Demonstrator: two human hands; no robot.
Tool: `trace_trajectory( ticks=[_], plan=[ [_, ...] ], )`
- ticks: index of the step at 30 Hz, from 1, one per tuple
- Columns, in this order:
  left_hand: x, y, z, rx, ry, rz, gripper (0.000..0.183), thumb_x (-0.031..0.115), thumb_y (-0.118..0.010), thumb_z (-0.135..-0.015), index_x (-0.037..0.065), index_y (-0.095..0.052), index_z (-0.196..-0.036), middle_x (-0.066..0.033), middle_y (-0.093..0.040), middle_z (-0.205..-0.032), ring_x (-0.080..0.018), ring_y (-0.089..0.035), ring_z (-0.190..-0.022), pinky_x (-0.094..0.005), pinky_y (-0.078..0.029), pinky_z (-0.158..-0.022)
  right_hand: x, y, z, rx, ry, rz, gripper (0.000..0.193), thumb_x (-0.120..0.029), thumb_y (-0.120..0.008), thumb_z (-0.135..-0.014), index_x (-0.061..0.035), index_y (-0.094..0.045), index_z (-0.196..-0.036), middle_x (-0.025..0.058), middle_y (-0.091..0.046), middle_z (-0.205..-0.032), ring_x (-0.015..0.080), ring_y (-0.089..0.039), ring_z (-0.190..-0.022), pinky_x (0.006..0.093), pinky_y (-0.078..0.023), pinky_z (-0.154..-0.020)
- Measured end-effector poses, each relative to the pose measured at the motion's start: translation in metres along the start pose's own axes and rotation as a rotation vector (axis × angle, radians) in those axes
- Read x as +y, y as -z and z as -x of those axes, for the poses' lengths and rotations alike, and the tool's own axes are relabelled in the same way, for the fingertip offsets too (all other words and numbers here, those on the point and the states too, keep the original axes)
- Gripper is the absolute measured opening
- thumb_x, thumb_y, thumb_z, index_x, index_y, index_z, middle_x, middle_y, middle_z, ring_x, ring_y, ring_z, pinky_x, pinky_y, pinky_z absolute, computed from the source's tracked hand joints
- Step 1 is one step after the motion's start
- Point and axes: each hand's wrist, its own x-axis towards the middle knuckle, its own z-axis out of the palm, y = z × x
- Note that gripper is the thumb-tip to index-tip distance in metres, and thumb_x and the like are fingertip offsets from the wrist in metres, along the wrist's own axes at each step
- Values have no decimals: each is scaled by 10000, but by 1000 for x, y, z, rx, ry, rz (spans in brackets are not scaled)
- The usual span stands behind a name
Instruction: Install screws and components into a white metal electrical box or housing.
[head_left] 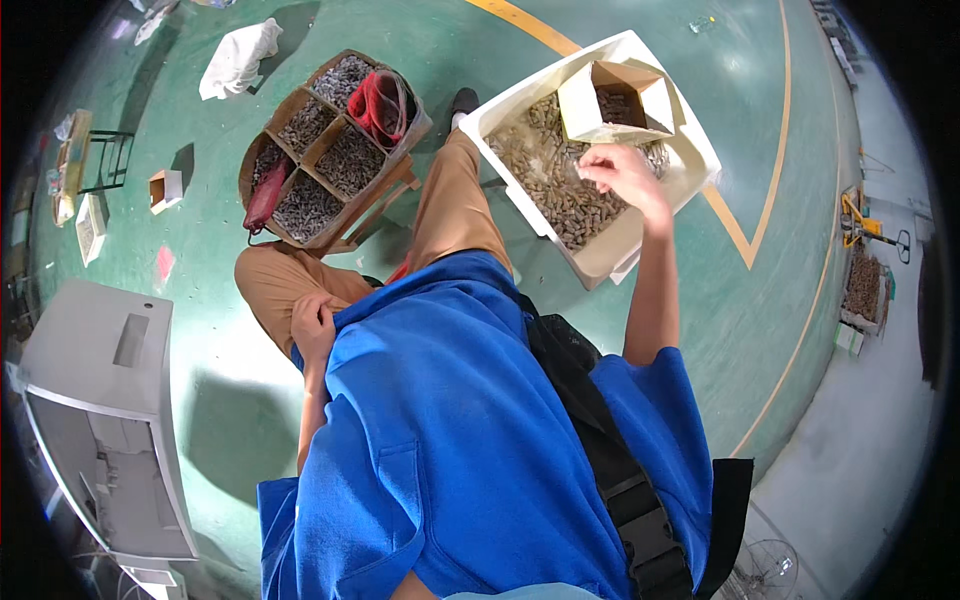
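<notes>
Under me is a green floor (790,290) with yellow lines (725,215) painted on it. To my left, a crumpled white bundle (238,60), a little open box (166,189) and a long white box (90,229) sit on it. My shoe (464,101) is there too. I can't tell if the big white tub (690,150) touches it.

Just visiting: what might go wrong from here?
The open cardboard box seems to rest on loose pieces in the white tub, so it might tip. The right hand is close beside it and could knock it. The divided box stands near the left knee; a bump might spill its contents.
</notes>
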Motion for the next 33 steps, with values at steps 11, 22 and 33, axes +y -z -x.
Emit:
trace_trajectory(
  ticks=[11,22,33],
  plan=[
    [1,1,-1,5,18,-5,138,14,-543,-753,30,-649,-841,-117,-641,-889,-283,-589,-903,-361,-454,-829,-7,-2,1,405,92,235,143,-82,-678,-720,-13,-658,-844,136,-665,-755,267,-648,-691,352,-502,-645],
    [-4,-1,1,-1,-19,-34,125,6,-538,-755,25,-635,-831,-112,-639,-897,-288,-587,-907,-368,-454,-829,26,-5,-1,-111,-119,384,109,-72,-675,-681,-8,-651,-765,111,-659,-736,185,-648,-696,301,-495,-581],
    [-3,-1,2,-6,4,-15,126,13,-554,-754,38,-649,-834,-121,-634,-890,-295,-583,-899,-367,-449,-825,17,-16,-10,227,-129,239,192,-157,-696,-700,12,-666,-785,131,-646,-694,248,-639,-636,338,-499,-565]
  ],
)
